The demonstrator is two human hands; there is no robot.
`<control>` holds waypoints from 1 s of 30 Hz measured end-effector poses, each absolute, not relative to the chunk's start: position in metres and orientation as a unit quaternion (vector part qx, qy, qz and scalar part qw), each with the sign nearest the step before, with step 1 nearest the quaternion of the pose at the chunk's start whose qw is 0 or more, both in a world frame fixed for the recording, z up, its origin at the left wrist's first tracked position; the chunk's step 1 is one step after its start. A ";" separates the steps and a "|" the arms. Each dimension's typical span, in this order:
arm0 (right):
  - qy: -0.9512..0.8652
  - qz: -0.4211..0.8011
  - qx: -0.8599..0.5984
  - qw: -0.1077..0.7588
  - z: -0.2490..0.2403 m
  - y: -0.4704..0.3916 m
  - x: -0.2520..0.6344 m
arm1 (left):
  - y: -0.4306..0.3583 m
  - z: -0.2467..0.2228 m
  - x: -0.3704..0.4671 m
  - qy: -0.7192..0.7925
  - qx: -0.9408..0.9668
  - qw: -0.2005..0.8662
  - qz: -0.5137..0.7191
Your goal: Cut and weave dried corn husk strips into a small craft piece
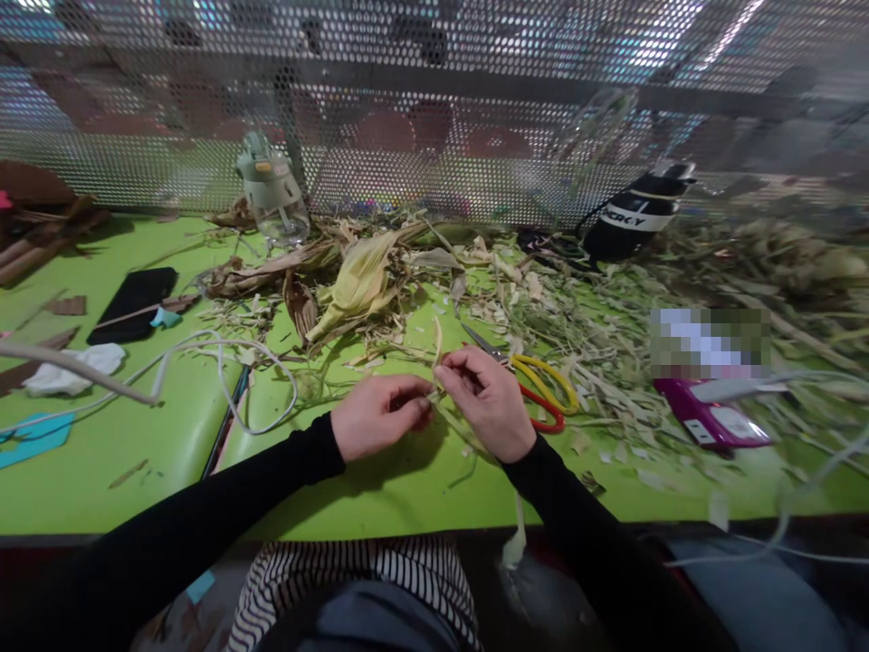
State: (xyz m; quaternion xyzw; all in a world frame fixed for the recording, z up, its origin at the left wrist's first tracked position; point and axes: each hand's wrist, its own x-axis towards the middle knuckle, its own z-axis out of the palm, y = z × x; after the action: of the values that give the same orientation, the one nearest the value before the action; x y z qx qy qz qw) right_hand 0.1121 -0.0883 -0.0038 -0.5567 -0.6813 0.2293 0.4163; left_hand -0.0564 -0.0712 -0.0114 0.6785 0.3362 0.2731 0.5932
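My left hand is closed in a pinch at the end of a pale green husk strip. Fingers of my right hand are pressed together on the same strip, whose thin tip stands up between the hands. The strip runs down under my right hand, and a pale piece hangs past the table's front edge. Scissors with yellow and red handles lie just right of my right hand, their blades partly behind it. Beyond the hands, a yellow-green corn husk bundle rests among dry husks.
Husk scraps cover the green table at centre and right. A clear bottle and black bottle stand by the mesh panel. On the left lie a phone and white cable; a purple device is right.
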 end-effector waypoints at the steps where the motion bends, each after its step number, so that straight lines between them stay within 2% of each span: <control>1: -0.680 0.231 -0.558 0.417 -0.004 -0.088 0.111 | -0.072 -0.012 -0.056 0.333 0.676 0.599 0.270; 7: -0.684 0.272 -0.532 0.418 -0.002 -0.086 0.113 | -0.073 -0.014 -0.054 0.344 0.645 0.620 0.286; 11: -0.679 0.236 -0.540 0.438 0.001 -0.086 0.121 | -0.068 -0.011 -0.054 0.350 0.593 0.638 0.346; 17: -0.748 0.269 -0.518 0.316 0.003 -0.085 0.120 | -0.064 -0.011 -0.054 0.359 0.567 0.638 0.377; 26: -0.758 0.243 -0.499 0.342 0.002 -0.087 0.116 | -0.064 -0.012 -0.056 0.412 0.614 0.573 0.354; 30: -0.753 0.256 -0.496 0.348 0.002 -0.088 0.117 | -0.064 -0.010 -0.057 0.397 0.604 0.597 0.349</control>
State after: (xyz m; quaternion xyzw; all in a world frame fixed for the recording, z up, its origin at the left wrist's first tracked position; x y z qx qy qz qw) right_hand 0.1165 -0.0879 0.0016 -0.4962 -0.7530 0.2556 0.3484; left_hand -0.0565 -0.0640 -0.0101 0.6038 0.3970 0.3493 0.5965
